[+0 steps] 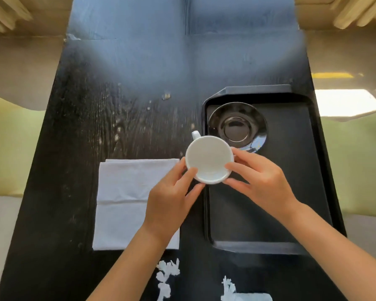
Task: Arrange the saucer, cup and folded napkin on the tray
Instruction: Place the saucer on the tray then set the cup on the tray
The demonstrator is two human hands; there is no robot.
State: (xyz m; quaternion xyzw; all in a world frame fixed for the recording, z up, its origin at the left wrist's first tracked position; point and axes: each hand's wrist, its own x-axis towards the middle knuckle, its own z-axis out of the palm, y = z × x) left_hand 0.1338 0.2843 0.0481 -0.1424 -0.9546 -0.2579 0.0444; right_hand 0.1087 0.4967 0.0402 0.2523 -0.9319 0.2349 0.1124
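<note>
Here, nearest the viewer, two bare forearms reach in over the dark table (78, 131), and both hands close on the white cup (209, 159) from opposite sides. The left hand (172, 196) pinches the cup's near-left rim with thumb and fingers; the right hand (263, 181) does the same on the right, fingertips curled against the wall. The two-sided grip seems meant to keep the cup level and steer it, since it hovers over the left rim of the black tray (267, 246), partly above the table and partly above the tray. Its handle points to the far left, away from both hands, so neither uses it. To the left, the folded napkin (126, 192) lies flat on the table beside the tray, partly under the left wrist, not yet moved. Farther off, the glossy dark saucer (237, 127) already sits in the tray's far-left corner, its centre well bare, which looks like the cup's destination. I judge the saucer step done, the cup step in hand, the napkin remaining.
</note>
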